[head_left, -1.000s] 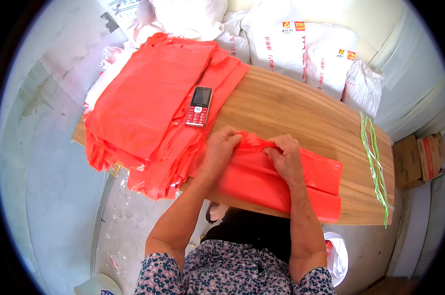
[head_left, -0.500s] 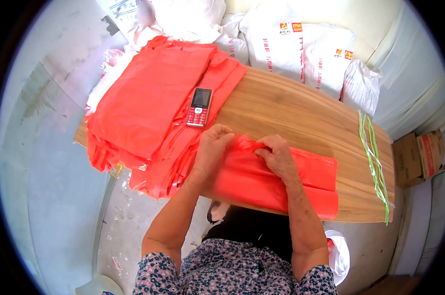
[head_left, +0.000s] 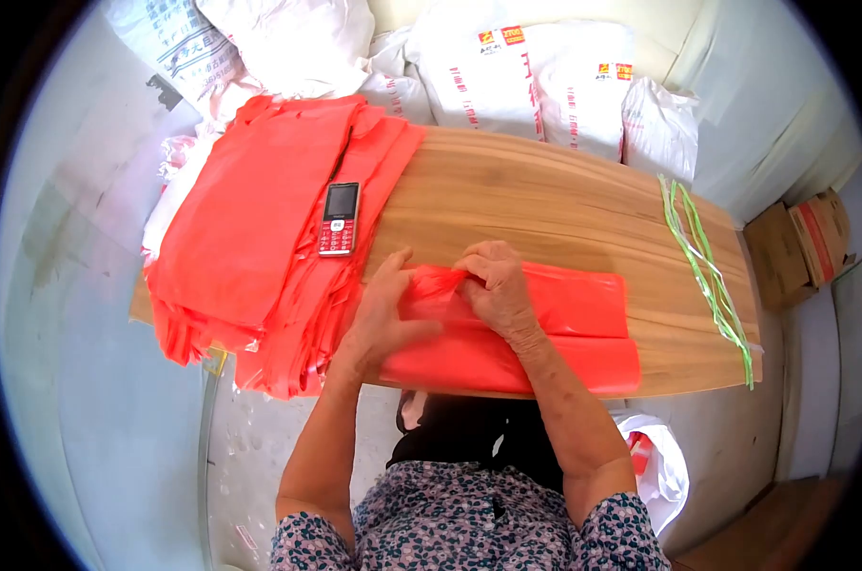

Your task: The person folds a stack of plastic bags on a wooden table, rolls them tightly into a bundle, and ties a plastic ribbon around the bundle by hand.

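Note:
A red plastic bag [head_left: 583,300] lies stretched out along the near edge of the wooden table, its sheet in lengthwise folds. My right hand [head_left: 496,290] pinches the gathered upper part of this bag, fingers curled over the plastic. At the bag's left end is my left hand [head_left: 379,319], fingers and thumb apart, the thumb smeared by motion over the red sheet. Just left of that hand rises a tall stack of red plastic bags [head_left: 250,209]. A red and black keypad phone [head_left: 339,219] rests on the stack's right side.
Green and white plastic strips [head_left: 702,262] lie along the right end of the wooden table [head_left: 507,195]. White sacks [head_left: 479,76] stand behind it. Cardboard boxes [head_left: 783,257] sit at the right. A white bag [head_left: 659,476] with red pieces is below the near edge.
My left hand has gone from a pinch on the bag to spread fingers. My right hand still grips the gathered plastic. The whole view has shifted slightly.

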Motion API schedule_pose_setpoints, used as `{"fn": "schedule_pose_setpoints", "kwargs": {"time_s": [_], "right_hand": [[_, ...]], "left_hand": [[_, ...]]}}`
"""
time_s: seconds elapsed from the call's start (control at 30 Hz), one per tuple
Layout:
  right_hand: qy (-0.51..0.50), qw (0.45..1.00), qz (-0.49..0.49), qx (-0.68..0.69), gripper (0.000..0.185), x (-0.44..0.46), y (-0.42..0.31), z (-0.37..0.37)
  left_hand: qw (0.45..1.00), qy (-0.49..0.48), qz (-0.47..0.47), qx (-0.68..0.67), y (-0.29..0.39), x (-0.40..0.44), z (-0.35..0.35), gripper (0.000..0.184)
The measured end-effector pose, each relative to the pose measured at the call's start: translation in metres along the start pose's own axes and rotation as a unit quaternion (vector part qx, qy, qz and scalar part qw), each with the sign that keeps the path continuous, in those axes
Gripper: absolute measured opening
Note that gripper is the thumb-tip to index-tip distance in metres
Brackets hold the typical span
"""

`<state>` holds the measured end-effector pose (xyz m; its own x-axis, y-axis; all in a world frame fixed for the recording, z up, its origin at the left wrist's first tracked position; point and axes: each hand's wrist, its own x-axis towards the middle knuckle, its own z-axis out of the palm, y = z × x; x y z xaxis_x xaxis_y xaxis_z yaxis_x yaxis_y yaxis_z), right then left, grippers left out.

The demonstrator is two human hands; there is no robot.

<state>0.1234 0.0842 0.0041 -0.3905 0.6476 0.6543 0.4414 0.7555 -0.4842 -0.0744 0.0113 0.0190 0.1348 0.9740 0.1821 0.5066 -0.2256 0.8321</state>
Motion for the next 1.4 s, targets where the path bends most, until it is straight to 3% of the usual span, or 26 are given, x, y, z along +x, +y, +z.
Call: {"fn": "schedule_pose_setpoints", "kwargs": {"time_s": [0.1,0.2,0.3,0.37,0.43,0.47,0.57,0.67,0.77,0.97,1.17,1.27,1.4], "right_hand": [[0.005,1.000,0.005,0.015,0.022,0.000,0.000,0.000],[0.012,1.000,0.000,0.027,0.021,-0.003,0.000,-0.001],[0.018,0.999,-0.011,0.027,0.019,-0.004,-0.002,0.000],[0.014,0.999,-0.029,0.020,0.017,-0.005,0.002,0.003],[-0.011,0.999,-0.006,0.034,0.023,-0.009,0.001,0.001],[-0.026,0.999,0.003,0.045,0.026,-0.011,0.002,0.000],[-0.056,0.998,0.036,0.010,0.038,-0.008,-0.004,-0.031],[-0.130,0.988,0.037,-0.068,0.050,-0.012,0.028,-0.062],[-0.266,0.959,0.087,-0.042,0.051,-0.001,0.026,-0.092],[-0.366,0.917,0.137,-0.078,0.042,0.013,0.023,-0.110],[-0.371,0.907,0.154,-0.127,0.033,0.004,0.034,-0.149],[-0.365,0.890,0.147,-0.229,0.034,-0.007,0.012,-0.165],[-0.332,0.906,0.063,-0.257,0.035,-0.038,-0.020,-0.183]], "left_hand": [[0.988,0.083,0.087,0.098,-0.013,-0.009,0.005,0.057],[0.989,0.106,-0.066,0.074,-0.011,-0.009,0.008,0.049],[0.990,0.112,-0.020,0.078,-0.032,-0.003,0.020,0.041],[0.995,0.096,-0.024,-0.013,-0.022,0.003,0.022,0.027],[0.994,0.088,-0.039,-0.061,-0.025,0.002,0.020,0.019],[0.995,0.091,0.006,-0.036,-0.023,0.001,0.019,0.012],[0.989,0.122,0.038,-0.080,-0.016,-0.001,0.026,0.011],[0.975,0.165,0.148,-0.021,-0.024,-0.002,0.032,0.017],[0.980,0.142,0.139,0.003,-0.021,-0.009,0.034,0.022],[0.975,0.122,0.184,0.000,-0.026,-0.013,0.038,0.029],[0.981,0.136,0.131,-0.034,-0.022,-0.015,0.039,0.026],[0.983,0.145,0.110,-0.037,-0.017,-0.015,0.038,0.021],[0.985,0.143,0.085,-0.055,-0.015,-0.015,0.036,0.018]]}}
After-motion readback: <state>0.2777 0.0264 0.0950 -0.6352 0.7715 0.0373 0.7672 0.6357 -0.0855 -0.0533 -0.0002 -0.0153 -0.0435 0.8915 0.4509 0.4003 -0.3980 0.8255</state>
